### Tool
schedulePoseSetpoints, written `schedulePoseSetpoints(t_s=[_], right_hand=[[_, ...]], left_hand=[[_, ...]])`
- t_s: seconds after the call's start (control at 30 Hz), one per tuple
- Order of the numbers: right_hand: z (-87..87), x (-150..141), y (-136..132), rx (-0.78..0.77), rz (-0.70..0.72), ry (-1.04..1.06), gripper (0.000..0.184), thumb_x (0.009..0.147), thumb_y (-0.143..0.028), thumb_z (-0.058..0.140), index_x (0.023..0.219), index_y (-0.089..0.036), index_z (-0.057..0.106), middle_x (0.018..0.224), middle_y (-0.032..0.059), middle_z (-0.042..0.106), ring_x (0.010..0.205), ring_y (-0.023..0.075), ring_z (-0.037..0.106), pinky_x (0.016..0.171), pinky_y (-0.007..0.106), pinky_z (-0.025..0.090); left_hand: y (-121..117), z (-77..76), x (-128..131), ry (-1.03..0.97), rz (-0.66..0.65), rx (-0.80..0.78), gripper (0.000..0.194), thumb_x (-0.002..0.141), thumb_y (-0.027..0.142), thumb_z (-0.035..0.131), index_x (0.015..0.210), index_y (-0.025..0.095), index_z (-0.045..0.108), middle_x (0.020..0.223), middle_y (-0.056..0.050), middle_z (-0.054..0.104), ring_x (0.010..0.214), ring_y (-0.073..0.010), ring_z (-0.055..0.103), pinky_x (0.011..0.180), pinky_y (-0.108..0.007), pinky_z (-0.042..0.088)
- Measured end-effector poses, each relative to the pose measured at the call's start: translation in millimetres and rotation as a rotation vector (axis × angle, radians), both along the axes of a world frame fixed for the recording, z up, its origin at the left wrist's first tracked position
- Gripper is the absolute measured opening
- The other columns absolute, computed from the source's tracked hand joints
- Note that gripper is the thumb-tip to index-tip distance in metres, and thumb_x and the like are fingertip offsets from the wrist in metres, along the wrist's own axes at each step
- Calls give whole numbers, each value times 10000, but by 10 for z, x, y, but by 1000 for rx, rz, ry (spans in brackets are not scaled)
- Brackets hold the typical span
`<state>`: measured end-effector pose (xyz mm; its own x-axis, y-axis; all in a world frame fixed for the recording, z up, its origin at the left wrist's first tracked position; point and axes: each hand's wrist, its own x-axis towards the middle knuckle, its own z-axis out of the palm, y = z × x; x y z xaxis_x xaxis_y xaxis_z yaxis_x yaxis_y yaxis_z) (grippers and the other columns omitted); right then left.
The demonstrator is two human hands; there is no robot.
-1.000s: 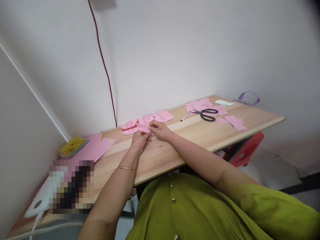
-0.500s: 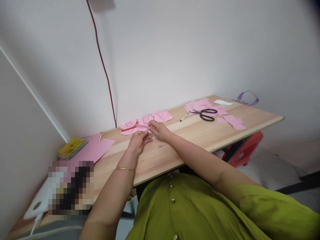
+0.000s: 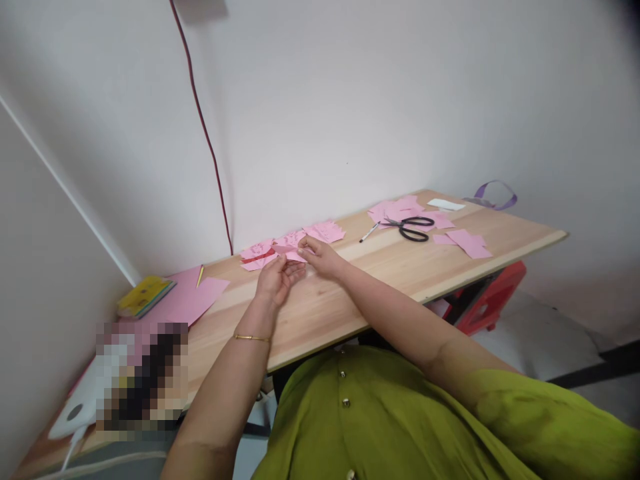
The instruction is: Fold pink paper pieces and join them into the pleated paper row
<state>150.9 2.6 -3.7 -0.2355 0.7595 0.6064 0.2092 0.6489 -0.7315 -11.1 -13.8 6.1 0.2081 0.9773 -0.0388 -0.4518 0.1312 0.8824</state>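
A small piece of pink paper is held between my two hands, just above the tabletop. My left hand pinches its lower left side between thumb and finger, the other fingers curled loosely. On the paper's right side my right hand closes with its thumb and fingertips. Right behind the hands lie cut pink papers with drawn or cut patterns, partly covered by the held piece. A red strip lies across the left one.
Black-handled scissors and a pen lie by pink scraps on the right of the wooden table. Left are a large pink sheet, a yellow pack and a white power strip. A wall stands behind.
My right hand has shifted slightly along the pink paper, and more of the paper shows between my hands. The things on the table stay in place.
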Motion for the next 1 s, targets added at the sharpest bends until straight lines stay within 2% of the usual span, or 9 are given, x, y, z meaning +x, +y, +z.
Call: schedulePoseSetpoints(t_s=[0.1,0.3,0.47,0.57,0.7,0.83,1.0], right_hand=[[0,37,-2,-7,0,-20,224,889,-415,479,874,-193,502,841,1,536,822,151,490,805,277,386],[6,48,-25,-18,29,-22,258,866,-436,515,892,-182,549,869,9,569,842,153,511,826,286,387],[41,44,-30,-228,-58,83,359,823,-523,535,798,-167,580,765,-5,563,736,135,500,737,268,391],[29,68,-24,-325,-45,41,364,751,-516,618,716,-154,608,698,-15,559,696,128,492,681,253,371],[-7,107,-22,-380,53,-66,344,684,-481,694,661,-143,639,642,-19,565,657,126,489,616,241,339],[32,133,-62,-412,163,-74,304,714,-444,681,753,-143,662,716,-12,621,687,132,521,640,242,370],[121,161,-115,-359,182,-115,279,744,-402,671,817,-133,667,754,-1,631,713,131,518,671,247,382]], left_hand=[[-10,-14,-21,55,9,28,219,757,319,713,797,131,608,737,-64,689,670,-169,665,673,-335,561],[-6,-37,-28,198,83,34,289,622,203,792,611,144,508,667,-39,664,561,-101,583,600,-262,533],[12,-21,-24,191,194,57,276,611,204,785,611,145,515,624,-10,638,556,-91,576,610,-247,521],[12,-35,-16,240,210,98,265,613,227,783,607,143,532,603,-5,630,569,-102,591,643,-263,527],[14,-73,-1,304,175,150,241,622,226,769,597,140,546,587,-12,634,567,-110,598,657,-261,523],[29,-66,-18,224,109,70,194,639,190,749,639,133,564,603,-28,643,558,-117,604,640,-268,527],[51,-13,-62,155,64,-41,99,707,150,690,699,117,597,623,-51,658,582,-144,636,683,-326,560]])
